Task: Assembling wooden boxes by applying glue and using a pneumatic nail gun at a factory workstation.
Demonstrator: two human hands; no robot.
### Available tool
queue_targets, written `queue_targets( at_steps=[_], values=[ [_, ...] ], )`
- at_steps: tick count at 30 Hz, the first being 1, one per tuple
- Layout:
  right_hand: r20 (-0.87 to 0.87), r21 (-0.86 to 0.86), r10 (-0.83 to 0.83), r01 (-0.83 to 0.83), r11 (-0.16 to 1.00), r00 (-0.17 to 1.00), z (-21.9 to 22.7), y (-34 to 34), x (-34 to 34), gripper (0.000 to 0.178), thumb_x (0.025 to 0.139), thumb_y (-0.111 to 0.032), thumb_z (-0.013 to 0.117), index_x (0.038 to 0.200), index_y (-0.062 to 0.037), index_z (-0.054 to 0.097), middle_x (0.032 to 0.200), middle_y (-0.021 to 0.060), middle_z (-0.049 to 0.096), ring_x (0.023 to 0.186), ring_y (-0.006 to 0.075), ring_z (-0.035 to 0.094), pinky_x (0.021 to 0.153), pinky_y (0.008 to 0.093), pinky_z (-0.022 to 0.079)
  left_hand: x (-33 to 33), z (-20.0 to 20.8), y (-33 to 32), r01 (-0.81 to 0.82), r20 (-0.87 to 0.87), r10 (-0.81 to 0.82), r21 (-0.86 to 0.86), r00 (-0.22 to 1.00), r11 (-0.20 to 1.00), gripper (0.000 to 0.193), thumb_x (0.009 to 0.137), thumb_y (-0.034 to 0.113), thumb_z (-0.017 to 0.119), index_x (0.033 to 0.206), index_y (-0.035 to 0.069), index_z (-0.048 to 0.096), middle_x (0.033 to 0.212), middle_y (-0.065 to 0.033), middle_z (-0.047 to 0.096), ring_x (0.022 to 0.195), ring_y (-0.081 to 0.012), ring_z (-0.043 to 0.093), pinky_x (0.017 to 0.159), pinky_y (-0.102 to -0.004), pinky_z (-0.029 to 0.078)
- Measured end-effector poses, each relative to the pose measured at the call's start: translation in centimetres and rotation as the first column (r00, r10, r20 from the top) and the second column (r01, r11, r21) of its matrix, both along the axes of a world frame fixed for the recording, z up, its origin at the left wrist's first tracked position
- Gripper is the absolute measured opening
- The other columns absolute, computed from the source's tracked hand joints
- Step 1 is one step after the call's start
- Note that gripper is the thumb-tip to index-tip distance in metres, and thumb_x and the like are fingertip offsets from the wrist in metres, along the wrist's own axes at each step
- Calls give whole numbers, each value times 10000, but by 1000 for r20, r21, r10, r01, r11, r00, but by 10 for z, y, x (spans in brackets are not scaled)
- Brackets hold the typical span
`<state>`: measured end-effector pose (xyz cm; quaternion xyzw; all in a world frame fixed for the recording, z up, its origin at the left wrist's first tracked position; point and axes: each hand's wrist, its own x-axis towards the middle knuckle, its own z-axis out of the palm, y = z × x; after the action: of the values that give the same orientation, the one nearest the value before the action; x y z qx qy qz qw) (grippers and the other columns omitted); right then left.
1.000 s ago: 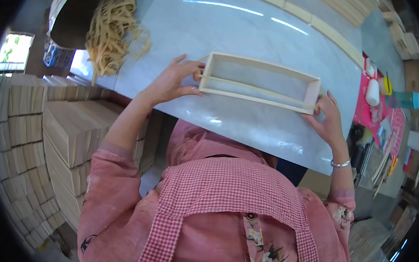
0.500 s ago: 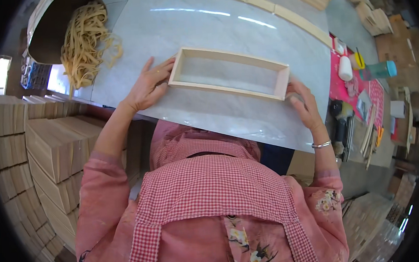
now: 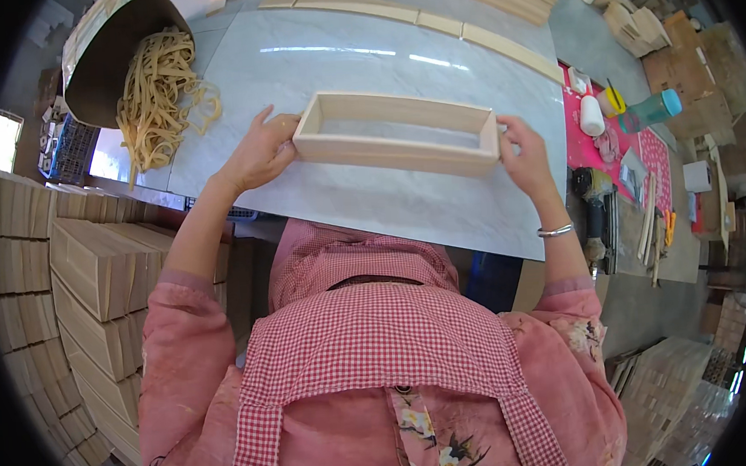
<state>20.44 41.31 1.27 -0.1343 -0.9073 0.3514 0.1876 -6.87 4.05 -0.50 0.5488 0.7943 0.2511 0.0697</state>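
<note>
A long rectangular frame of pale wood (image 3: pixel 394 150) is between my two hands above the pale marbled tabletop (image 3: pixel 346 205). Its middle is open, so the tabletop shows through it. My left hand (image 3: pixel 263 150) grips the short left end, fingers at the far corner and thumb low. On the opposite short end, my right hand (image 3: pixel 524 153) closes around the corner, its fingertips partly hidden behind the wood. The frame's near long side is tilted so that its outer face shows.
Tan rubber-like bands (image 3: pixel 160 101) spill from a container (image 3: pixel 94 75) at the far left. Thin wooden strips (image 3: pixel 359 5) line the table's far side. Bottles, including a white one (image 3: pixel 590 115), stand on a pink cloth (image 3: pixel 577 148) at right. Wooden boxes (image 3: pixel 94 276) are stacked at left.
The frame has shifted slightly left and tipped, showing more of its near side. My right hand has moved up and left and closed on its right end. The view has shifted a little.
</note>
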Motion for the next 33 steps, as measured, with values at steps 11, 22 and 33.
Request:
queue_targets(
  at_steps=[11, 22, 33],
  values=[
    [215, -281, -283, 337, 899, 935, -8, -8, -28, 283, 1010, -170, 522, 1167, -11, 695, 836, 68, 688, 642, 146, 551, 590, 272, 479, -6, 6, 26, -426, 969, 165, -74, 182, 902, 200, 1005, 197, 568, 1111, 41, 633, 1024, -73, 636, 937, -184, 566, 931, -341, 501],
    [285, -296, 96, -8, 955, 954, 35, -6, 16, 995, 689, -64, 860, 1556, -73, 373, 1516, 119, 494, 1006, 240, 625, 853, 322, 520, 10, 15, -15, -176, 604, 156, -27, 782, 984, 1076, 725, 234, 882, 1602, 61, 284, 1582, -138, 398, 1263, -281, 534, 1066, -386, 433],
    [401, -262, 212, -110, 959, 891, 18, 1, -5, 1180, 532, 1, 906, 1562, -84, 337, 1456, 122, 542, 927, 240, 605, 822, 323, 531, 6, 5, 7, -152, 509, 144, -26, 849, 988, 1147, 605, 185, 938, 1580, 50, 348, 1491, -130, 534, 1233, -278, 568, 1094, -394, 437]
  ],
)
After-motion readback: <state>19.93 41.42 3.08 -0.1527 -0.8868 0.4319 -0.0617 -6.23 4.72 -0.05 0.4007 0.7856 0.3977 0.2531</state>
